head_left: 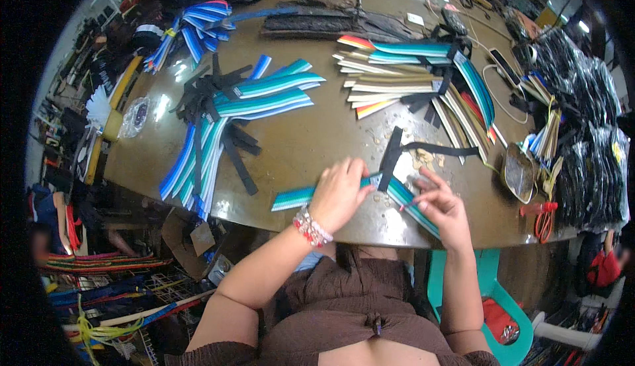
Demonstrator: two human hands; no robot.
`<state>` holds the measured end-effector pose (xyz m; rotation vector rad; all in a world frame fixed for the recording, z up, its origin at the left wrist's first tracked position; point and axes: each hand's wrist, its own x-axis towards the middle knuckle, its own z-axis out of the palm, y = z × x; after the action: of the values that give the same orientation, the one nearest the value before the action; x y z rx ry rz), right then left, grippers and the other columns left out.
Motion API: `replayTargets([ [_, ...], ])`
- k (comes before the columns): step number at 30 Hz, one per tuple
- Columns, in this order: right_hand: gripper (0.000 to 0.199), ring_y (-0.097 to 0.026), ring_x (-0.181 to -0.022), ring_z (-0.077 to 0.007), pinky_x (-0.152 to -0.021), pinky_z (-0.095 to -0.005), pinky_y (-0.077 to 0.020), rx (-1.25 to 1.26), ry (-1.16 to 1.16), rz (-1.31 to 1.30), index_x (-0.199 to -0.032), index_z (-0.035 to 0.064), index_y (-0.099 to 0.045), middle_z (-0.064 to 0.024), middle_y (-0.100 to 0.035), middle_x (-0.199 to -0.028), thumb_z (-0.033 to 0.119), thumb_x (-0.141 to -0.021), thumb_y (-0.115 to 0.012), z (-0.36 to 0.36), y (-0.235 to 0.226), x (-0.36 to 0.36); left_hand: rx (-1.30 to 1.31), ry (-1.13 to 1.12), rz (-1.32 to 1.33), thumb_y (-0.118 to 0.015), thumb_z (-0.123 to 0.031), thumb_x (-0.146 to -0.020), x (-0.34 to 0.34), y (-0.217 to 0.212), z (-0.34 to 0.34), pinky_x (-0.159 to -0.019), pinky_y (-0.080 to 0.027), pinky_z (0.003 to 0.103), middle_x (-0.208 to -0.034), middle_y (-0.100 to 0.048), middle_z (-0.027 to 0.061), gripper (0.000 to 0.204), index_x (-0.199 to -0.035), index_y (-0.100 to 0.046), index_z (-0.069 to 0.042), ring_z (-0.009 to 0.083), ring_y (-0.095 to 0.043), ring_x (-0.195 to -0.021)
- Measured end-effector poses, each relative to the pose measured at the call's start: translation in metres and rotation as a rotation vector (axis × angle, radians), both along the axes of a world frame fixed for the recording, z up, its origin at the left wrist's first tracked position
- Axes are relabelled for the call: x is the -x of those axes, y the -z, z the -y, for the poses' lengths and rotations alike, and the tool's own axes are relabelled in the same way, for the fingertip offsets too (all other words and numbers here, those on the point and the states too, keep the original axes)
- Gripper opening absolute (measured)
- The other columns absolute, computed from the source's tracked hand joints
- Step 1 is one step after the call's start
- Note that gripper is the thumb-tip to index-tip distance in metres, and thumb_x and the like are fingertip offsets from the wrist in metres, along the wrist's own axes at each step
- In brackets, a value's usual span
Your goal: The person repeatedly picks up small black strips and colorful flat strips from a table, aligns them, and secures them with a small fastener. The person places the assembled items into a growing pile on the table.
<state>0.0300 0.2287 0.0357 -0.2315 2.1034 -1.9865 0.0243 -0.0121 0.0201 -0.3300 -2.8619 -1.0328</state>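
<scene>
A teal, blue and white striped strap (291,198) lies bent near the table's front edge, one part running left and one toward the lower right. My left hand (338,191) presses and pinches this strap near its bend, where a black webbing strap (391,158) crosses it. Over the strap's right part is my right hand (444,210), with thumb and fingers pinched on a small thin tool (409,205) that has a reddish tip. Its exact kind is too small to make out. A narrower black strip (443,149) stretches right from the crossing.
Bundles of striped straps with black webbing lie at the left (264,95) and at the right (397,81). Red-handled scissors (544,224) and a metal scoop-like dish (519,173) are at the right edge. A phone (505,67) with a white cable lies farther back.
</scene>
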Motion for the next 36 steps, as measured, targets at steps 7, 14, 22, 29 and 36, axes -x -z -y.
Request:
replayTargets([
  [7,0.008,-0.064,-0.088,-0.0291,-0.078,-0.0396,-0.0504,-0.730,-0.177,-0.528,-0.082,0.0020,-0.068,-0.0141,-0.064,-0.088,0.008,-0.077,-0.069,0.032,-0.050,0.057,-0.168,-0.213,-0.317,-0.063,-0.017,-0.088,0.009,-0.025,0.054,-0.075,-0.049,0.034,-0.089,-0.063,0.0105,0.016,-0.094,-0.059,-0.003,0.0243,-0.063,-0.084],
  [14,0.016,-0.067,-0.080,-0.0293,-0.078,-0.0381,-0.0512,-1.020,0.202,-0.605,-0.088,0.0049,-0.073,-0.0167,-0.069,-0.084,0.016,-0.077,-0.068,-0.040,-0.133,0.223,0.473,-0.606,-0.215,-0.057,-0.009,-0.089,0.037,-0.001,0.225,-0.099,-0.038,0.046,-0.129,-0.047,0.0210,0.043,-0.131,-0.048,-0.006,0.0400,-0.046,-0.117],
  [22,0.025,-0.049,-0.077,-0.0064,-0.071,-0.0213,-0.0412,-0.252,1.075,-0.723,-0.115,0.0023,-0.059,0.0008,-0.055,-0.091,0.010,-0.091,-0.060,-0.128,-0.022,0.064,0.077,-0.506,-0.294,-0.070,-0.004,-0.078,0.022,-0.025,0.178,-0.095,-0.043,0.038,-0.110,-0.059,0.0124,0.041,-0.117,-0.057,-0.002,0.0291,-0.057,-0.107],
  [29,0.030,-0.053,-0.064,-0.0083,-0.050,-0.0207,-0.0420,-0.088,1.267,-0.128,-0.119,0.0062,-0.040,-0.0046,-0.054,-0.092,0.013,-0.094,-0.056,-0.166,0.039,0.007,0.019,0.220,-0.300,-0.075,-0.018,-0.073,0.022,-0.041,0.010,-0.087,-0.046,0.038,-0.102,-0.059,0.0108,0.032,-0.099,-0.063,-0.005,0.0277,-0.057,-0.096],
  [36,0.030,-0.051,-0.066,-0.0081,-0.054,-0.0227,-0.0432,-0.080,1.315,-0.290,-0.121,0.0041,-0.040,-0.0043,-0.053,-0.087,0.012,-0.095,-0.054,-0.149,0.026,0.004,0.020,0.243,-0.161,-0.074,-0.026,-0.074,0.018,-0.006,-0.013,-0.090,-0.043,0.039,-0.108,-0.057,0.0093,0.035,-0.101,-0.064,-0.007,0.0296,-0.052,-0.101],
])
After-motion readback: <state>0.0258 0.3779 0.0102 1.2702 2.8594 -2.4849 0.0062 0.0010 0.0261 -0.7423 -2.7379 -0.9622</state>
